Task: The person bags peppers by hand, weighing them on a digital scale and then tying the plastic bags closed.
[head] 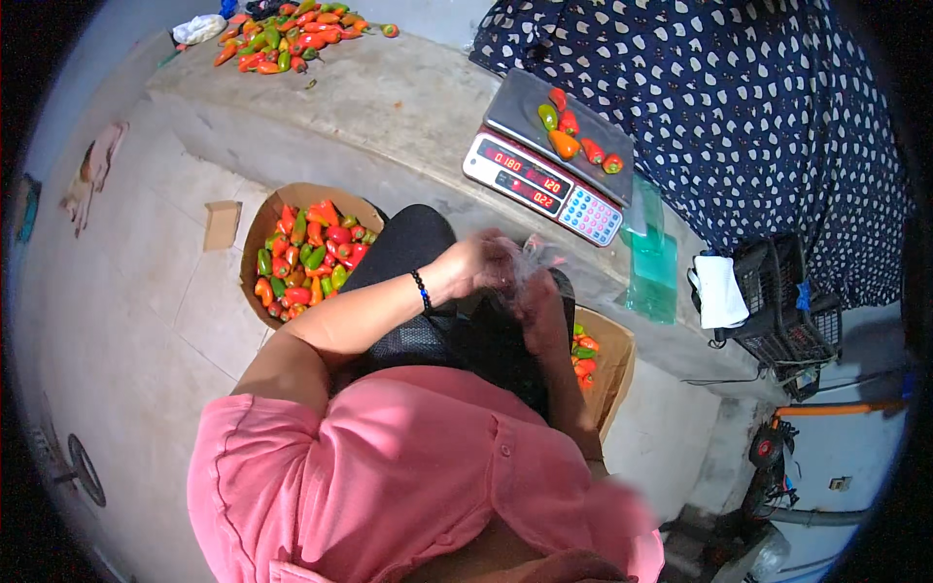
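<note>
Over my lap, my left hand [487, 264], with a dark beaded bracelet on its wrist, pinches a clear plastic bag [536, 255]. Close beside it, my right hand [541, 302] holds the same bag. Both hands are blurred, so the exact grip of the fingers is hard to see. Just ahead, on the concrete ledge [408, 80], stands a digital scale [543, 178] with lit digits. Several red, orange and green peppers [565, 142] lie on its grey pan.
A cardboard box [248, 255] of peppers is by my left knee, another box [616, 357] at my right. More peppers [291, 36] are heaped on the ledge. Green plastic bags [654, 280] lie right of the scale, near black crates [765, 306]. A patterned cloth [692, 109] hangs behind.
</note>
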The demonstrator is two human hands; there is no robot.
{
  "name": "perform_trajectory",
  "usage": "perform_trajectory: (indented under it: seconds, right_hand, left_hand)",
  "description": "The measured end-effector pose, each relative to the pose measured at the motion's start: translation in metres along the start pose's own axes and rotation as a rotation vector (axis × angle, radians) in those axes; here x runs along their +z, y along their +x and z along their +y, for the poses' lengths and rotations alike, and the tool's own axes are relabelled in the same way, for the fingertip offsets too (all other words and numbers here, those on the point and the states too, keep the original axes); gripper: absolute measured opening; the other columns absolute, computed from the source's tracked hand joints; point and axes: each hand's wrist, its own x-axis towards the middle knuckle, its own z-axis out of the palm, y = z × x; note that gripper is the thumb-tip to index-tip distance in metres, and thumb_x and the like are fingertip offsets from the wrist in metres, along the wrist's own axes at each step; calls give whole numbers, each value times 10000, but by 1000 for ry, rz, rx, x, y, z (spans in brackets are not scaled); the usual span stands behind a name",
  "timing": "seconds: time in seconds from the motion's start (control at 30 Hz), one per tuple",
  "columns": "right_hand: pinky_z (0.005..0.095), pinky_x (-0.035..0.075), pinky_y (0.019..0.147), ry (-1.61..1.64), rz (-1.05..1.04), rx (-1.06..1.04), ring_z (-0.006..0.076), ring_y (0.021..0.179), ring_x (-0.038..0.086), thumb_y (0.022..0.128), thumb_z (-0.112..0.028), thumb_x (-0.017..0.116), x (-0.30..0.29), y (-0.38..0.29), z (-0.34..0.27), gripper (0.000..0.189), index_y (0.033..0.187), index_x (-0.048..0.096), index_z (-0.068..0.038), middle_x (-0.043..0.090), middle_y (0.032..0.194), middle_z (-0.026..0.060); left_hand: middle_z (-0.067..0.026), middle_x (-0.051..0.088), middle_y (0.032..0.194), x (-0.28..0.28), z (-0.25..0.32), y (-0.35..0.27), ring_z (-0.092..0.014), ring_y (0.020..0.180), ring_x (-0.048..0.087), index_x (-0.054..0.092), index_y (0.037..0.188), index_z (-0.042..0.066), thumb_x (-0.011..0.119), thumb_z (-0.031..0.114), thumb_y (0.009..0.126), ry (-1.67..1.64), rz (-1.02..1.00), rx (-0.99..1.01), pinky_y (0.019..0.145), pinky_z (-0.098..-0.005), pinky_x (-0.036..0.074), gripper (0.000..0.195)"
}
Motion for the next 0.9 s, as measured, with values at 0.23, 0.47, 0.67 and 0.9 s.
perform_trajectory:
  seconds: [0.23,0.47,0.67,0.9]
  right_hand:
    - [222,404,518,-154,117,40,77,640,501,863,-129,511,0,18,-8,163,1006,474,-60,522,760,12]
    - [278,482,693,191,95,-59,154,773,565,767,-5,561,-9,13,-9,463,1185,361,-4,554,924,94]
    - [260,440,692,-357,-190,115,123,760,527,785,-126,554,-13,4,21,363,1120,463,-20,550,931,41]
    - [291,456,693,394,53,-30,179,767,558,799,-44,469,-44,39,0,251,1048,470,-15,558,898,78]
  left_hand:
    - [-111,588,876,21,11,-19,-208,762,599,510,1004,11,514,208,874,687,-68,324,656,-316,485,236]
    - [-103,604,839,-61,-36,29,-205,723,598,578,917,31,470,193,867,674,143,325,627,-308,496,201]
    - [-15,530,727,-16,14,3,-115,574,492,503,989,109,433,160,898,-274,126,-115,456,-257,405,126]
    - [-16,569,841,-20,-21,14,-94,832,516,501,1042,32,524,169,888,615,-172,24,729,-249,442,208]
